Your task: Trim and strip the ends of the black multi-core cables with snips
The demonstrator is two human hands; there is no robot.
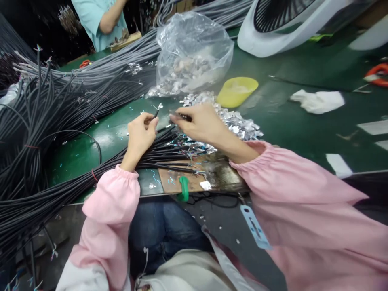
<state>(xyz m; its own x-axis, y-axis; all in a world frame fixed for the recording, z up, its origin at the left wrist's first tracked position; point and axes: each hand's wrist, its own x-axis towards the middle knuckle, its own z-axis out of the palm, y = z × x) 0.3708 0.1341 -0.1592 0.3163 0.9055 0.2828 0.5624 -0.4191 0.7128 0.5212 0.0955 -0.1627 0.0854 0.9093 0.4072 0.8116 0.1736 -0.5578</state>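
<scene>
My left hand pinches the end of a black cable, with its tip pointing up and a bit of pale or silvery material at the end. Close by on the right, my right hand is closed around a small dark tool; blur hides its exact kind. A gap shows between the tool and the cable tip. Below both hands lies a bundle of black cables, their stripped ends showing thin coloured wires. Behind my right hand spreads a pile of silver foil pieces.
A clear plastic bag of foil pieces, a yellow scoop-like container and a white fan stand farther back. Grey and black cable bundles fill the left. A green clamp-like piece sits at the front edge. Another person's arm shows at the back.
</scene>
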